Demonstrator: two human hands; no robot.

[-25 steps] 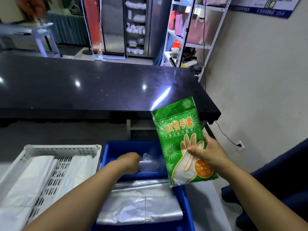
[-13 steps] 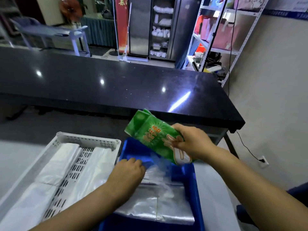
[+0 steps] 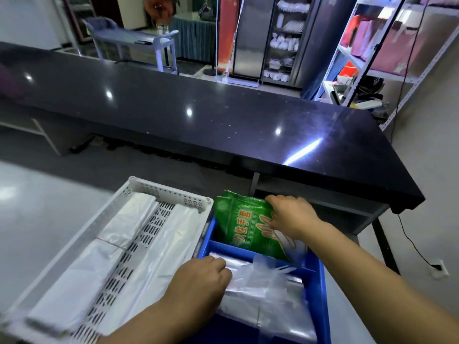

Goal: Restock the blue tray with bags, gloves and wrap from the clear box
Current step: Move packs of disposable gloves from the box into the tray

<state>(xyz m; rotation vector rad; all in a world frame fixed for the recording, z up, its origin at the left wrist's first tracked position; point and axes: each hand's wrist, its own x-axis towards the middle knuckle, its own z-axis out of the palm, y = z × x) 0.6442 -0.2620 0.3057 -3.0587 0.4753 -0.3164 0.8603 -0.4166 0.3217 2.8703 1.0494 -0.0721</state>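
The blue tray (image 3: 319,291) stands in front of me on a pale worktop. A divider splits it into a far and a near compartment. My right hand (image 3: 290,217) grips the green pack of disposable gloves (image 3: 242,225), which leans into the far compartment. My left hand (image 3: 201,281) rests with curled fingers on the clear plastic bags (image 3: 268,291) that fill the near compartment. The clear box is not in view.
A white slotted basket (image 3: 171,192) with folded white bags (image 3: 129,219) touches the tray's left side. A long black counter (image 3: 198,108) runs across behind. Metal shelving (image 3: 372,45) stands at the far right. A cable and wall socket (image 3: 438,268) are at the right.
My right hand has brought the green glove pack down from mid-air into the tray's far compartment. My left hand has drawn back onto the clear bags in the near compartment.
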